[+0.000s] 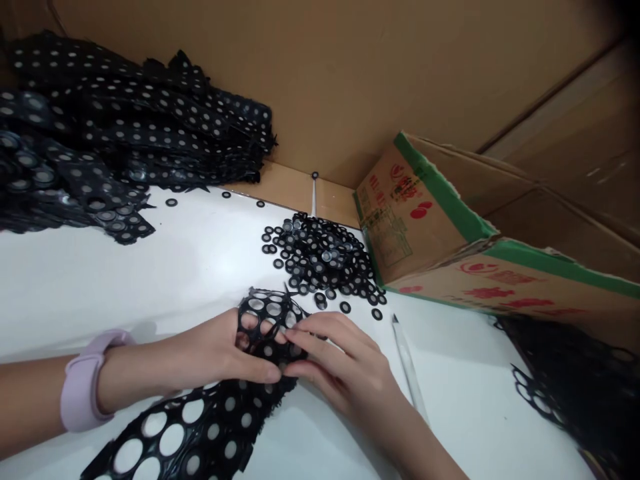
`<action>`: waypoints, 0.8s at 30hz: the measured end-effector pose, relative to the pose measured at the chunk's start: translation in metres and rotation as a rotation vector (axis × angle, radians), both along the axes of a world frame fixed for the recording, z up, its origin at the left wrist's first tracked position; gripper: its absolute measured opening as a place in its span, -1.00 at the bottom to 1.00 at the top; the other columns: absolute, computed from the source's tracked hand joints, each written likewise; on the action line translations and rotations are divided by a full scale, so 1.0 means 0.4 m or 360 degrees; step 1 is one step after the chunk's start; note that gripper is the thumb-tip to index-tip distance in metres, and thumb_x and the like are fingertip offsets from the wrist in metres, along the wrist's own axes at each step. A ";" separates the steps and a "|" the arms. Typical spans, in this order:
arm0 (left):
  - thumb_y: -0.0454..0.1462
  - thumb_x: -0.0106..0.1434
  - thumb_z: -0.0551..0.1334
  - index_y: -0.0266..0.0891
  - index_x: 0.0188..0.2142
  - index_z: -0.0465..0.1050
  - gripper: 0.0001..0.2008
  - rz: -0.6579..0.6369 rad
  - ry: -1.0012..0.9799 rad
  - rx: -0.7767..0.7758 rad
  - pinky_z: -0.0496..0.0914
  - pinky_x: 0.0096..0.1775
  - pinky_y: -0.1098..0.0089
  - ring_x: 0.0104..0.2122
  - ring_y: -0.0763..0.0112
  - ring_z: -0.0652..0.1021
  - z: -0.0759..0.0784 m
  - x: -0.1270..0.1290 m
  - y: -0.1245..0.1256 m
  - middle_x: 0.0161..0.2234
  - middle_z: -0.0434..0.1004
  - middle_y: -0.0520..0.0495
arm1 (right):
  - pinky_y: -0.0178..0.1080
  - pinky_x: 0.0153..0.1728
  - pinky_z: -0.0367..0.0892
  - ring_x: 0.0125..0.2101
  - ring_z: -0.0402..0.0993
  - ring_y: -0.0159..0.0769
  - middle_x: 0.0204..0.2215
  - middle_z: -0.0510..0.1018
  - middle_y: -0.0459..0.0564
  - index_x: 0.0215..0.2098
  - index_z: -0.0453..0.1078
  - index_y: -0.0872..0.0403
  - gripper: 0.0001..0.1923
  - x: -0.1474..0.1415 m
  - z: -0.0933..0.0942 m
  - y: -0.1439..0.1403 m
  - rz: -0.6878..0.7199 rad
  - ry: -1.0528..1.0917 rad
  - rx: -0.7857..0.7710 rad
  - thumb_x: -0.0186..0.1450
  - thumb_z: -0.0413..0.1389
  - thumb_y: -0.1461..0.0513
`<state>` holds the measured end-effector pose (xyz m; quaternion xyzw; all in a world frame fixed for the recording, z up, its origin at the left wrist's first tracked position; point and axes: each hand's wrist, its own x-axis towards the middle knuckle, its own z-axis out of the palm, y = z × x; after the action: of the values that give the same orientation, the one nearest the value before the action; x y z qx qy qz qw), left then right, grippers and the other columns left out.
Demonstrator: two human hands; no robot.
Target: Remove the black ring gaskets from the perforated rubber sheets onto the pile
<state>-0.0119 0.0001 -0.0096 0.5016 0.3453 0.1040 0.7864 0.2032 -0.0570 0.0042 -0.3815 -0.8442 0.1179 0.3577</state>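
The perforated black rubber sheet (215,407) lies across the white table (75,280), its upper end lifted and curled between 2 hands. The left hand (220,353) pins that curled end from the left, fingers closed over it and thumb stretched along its lower edge, seemingly to keep the sheet steady. The right hand (340,360) meets the sheet from the right with fingertips drawn together on its rim, apparently pinching at 1 ring; whether a ring is gripped I cannot tell. A pale lilac wristband (83,383) sits on the left wrist.

Just beyond the sheet's upper end lies a heap of loose black rings (325,257), within easy reach of the fingers, with a few strays scattered around it. To the sheet's right, a slim white pen-like tool (407,363) rests unused. Further right stands an open cardboard box (450,233) on its side. Far up-left of the sheet is a stack of perforated sheets (100,140), and far right another black tangle of sheet (575,387).
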 end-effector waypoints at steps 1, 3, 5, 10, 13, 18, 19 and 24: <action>-0.22 0.07 0.47 -0.14 -0.30 0.59 -0.81 0.0013 0.0029 0.0020 0.39 -0.22 0.39 -0.29 0.31 0.52 0.001 0.000 -0.003 -0.38 0.55 0.14 | -0.14 -0.22 0.56 -0.25 0.58 -0.19 -0.24 0.65 0.09 -0.06 0.50 0.10 -0.80 -0.003 -0.001 -0.001 -0.0009 0.0054 -0.0091 0.37 0.19 0.21; -0.21 0.10 0.46 -0.15 -0.33 0.60 -0.85 0.0022 0.0039 0.0067 0.39 -0.24 0.39 -0.31 0.32 0.51 0.003 -0.002 -0.010 -0.39 0.55 0.13 | -0.22 -0.24 0.57 -0.27 0.61 -0.25 -0.24 0.66 0.08 -0.10 0.53 0.10 -0.82 -0.011 -0.006 0.000 -0.0008 0.0181 -0.0250 0.38 0.18 0.20; -0.20 0.14 0.43 -0.15 -0.32 0.61 -0.87 0.0024 0.0013 0.0117 0.41 -0.22 0.37 -0.28 0.29 0.54 0.003 -0.003 -0.015 -0.36 0.58 0.12 | -0.29 -0.28 0.57 -0.31 0.62 -0.29 -0.26 0.67 0.08 -0.11 0.54 0.12 -0.83 -0.018 -0.013 0.001 -0.0004 0.0274 -0.0333 0.39 0.17 0.23; -0.18 0.22 0.36 -0.16 -0.26 0.63 -0.87 -0.0008 0.0080 0.0263 0.45 -0.11 0.32 -0.17 0.18 0.60 0.001 -0.002 -0.020 -0.26 0.68 0.06 | -0.33 -0.44 0.50 -0.47 0.57 -0.32 -0.43 0.64 0.01 -0.18 0.49 0.12 -0.79 -0.034 -0.025 -0.004 -0.0213 0.0189 -0.0263 0.45 -0.01 0.32; -0.23 0.27 0.32 -0.10 -0.12 0.63 -0.81 -0.0071 0.0030 0.0323 0.42 0.00 0.32 -0.04 0.17 0.59 0.006 0.002 -0.020 -0.10 0.70 0.07 | -0.37 -0.53 0.45 -0.58 0.52 -0.36 -0.54 0.58 -0.07 -0.31 0.42 0.07 -0.74 -0.036 -0.028 -0.002 -0.0377 0.0216 -0.0405 0.46 -0.06 0.29; -0.26 0.23 0.34 -0.05 -0.15 0.62 -0.81 -0.0110 0.0074 0.0355 0.40 0.03 0.34 -0.02 0.20 0.59 0.011 0.006 -0.016 -0.10 0.69 0.13 | -0.48 -0.76 0.34 -0.70 0.51 -0.45 -0.53 0.48 -0.18 -0.31 0.22 0.01 -0.70 -0.021 -0.036 0.019 -0.0669 0.0978 -0.0744 0.52 -0.16 0.09; -0.26 0.21 0.36 -0.06 -0.14 0.61 -0.79 -0.0105 0.0093 0.0289 0.40 0.02 0.33 -0.02 0.20 0.59 0.010 0.006 -0.014 -0.09 0.68 0.12 | -0.49 -0.78 0.31 -0.70 0.51 -0.46 -0.50 0.47 -0.19 -0.27 0.21 0.00 -0.73 -0.016 -0.038 0.021 -0.0677 0.1072 -0.0710 0.53 -0.16 0.09; -0.24 0.12 0.40 -0.12 -0.17 0.55 -0.75 0.0023 0.0083 0.0108 0.40 0.00 0.28 -0.05 0.16 0.57 -0.001 0.002 0.001 -0.13 0.65 0.07 | -0.34 -0.53 0.55 -0.35 0.62 -0.35 0.09 0.36 0.18 0.18 0.23 -0.03 -0.69 0.001 -0.033 0.008 -0.0281 0.0383 -0.0314 0.53 -0.16 0.19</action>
<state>-0.0110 0.0004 -0.0101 0.5279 0.3656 0.1084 0.7589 0.2034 -0.0536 -0.0089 -0.4704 -0.7428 0.2132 0.4260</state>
